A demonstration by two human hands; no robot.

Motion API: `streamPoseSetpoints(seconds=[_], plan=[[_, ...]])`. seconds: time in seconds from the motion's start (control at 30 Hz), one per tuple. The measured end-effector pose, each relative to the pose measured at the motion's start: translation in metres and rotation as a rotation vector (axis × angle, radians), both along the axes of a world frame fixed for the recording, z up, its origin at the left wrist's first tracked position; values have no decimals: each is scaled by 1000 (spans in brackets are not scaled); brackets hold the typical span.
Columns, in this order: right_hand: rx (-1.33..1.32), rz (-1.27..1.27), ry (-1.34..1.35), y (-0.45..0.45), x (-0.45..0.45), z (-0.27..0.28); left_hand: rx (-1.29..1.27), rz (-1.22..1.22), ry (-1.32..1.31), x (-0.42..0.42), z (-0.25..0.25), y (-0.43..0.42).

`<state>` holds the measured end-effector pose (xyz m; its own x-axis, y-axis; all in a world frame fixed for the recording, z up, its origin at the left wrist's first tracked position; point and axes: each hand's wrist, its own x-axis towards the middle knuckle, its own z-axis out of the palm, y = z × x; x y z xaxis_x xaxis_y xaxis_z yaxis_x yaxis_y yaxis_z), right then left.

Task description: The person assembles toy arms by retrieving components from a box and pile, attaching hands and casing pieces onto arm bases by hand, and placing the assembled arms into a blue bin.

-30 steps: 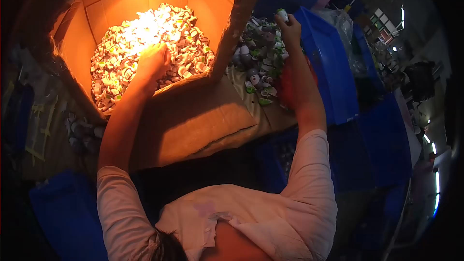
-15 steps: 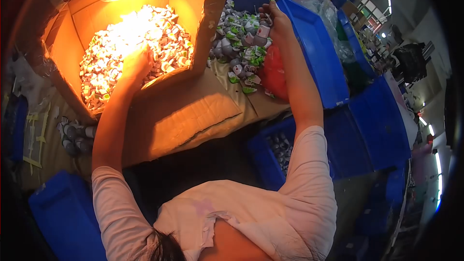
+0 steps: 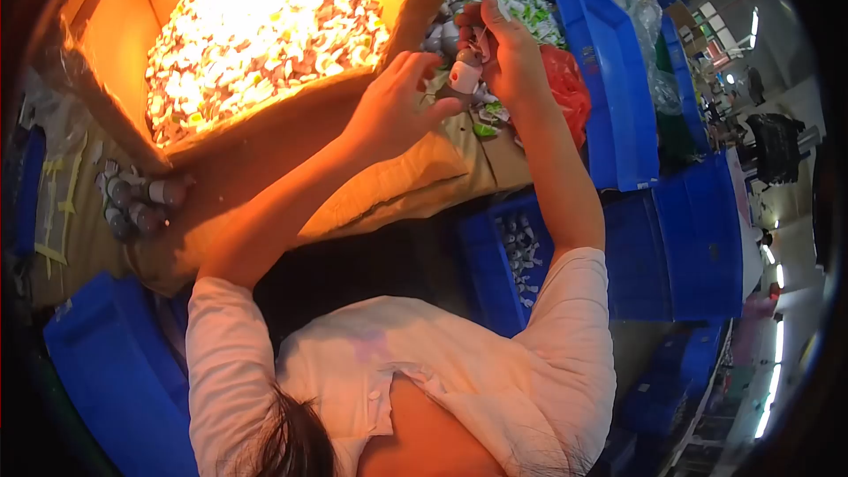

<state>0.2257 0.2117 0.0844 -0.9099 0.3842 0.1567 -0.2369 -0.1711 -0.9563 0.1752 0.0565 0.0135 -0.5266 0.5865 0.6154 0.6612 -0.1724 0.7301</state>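
Observation:
My right hand (image 3: 515, 51) is closed around a small grey-and-white figure (image 3: 465, 72) with a red spot, above the table's edge. To its left, my left hand (image 3: 397, 106) has its fingers apart and holds nothing; its fingertips point toward the figure without clearly touching it. A heap of small white and green pieces (image 3: 265, 44) fills the cardboard box (image 3: 110, 79) under glaring light. Behind my right hand lies a second pile of grey, white and green pieces (image 3: 521, 13), partly hidden by the fingers.
A red plastic bag (image 3: 567, 93) lies right of my right wrist, against a blue tray (image 3: 605, 88). Several grey figures (image 3: 137, 199) lie at the table's left. Below the table, a blue bin (image 3: 486, 256) holds grey-and-white pieces. Another blue bin (image 3: 110, 362) stands lower left.
My left hand has left the heap in the box and moved right, toward my right hand. My right hand has come off the pile and now holds a figure. The view has shifted slightly.

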Motion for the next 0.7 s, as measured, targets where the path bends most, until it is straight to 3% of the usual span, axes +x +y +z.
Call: streamPoseSetpoints(seconds=[0.07,0.17,0.2,0.27,0.4,0.5,0.63,0.7], plan=[[10,32,-23,-13,-3,-16,-68,-136,-210,-4,-7,11],[8,43,-47,-22,-7,-31,-125,-127,-329,-11,-25,7],[125,42,-75,-18,-10,-38,-133,-120,-333,-13,-29,5],[256,94,-135,-10,-13,-45,27,-43,-588,-19,-33,-1],[394,144,-213,-8,-19,-52,85,-297,-824,-26,-20,-29],[581,-59,-185,9,-32,-63,97,-335,-897,-15,-13,-49],[531,-223,-179,47,-37,-48,247,-306,-915,-10,-15,-67],[560,-392,-53,79,-48,-50,364,-357,-941,-5,-16,-74]])
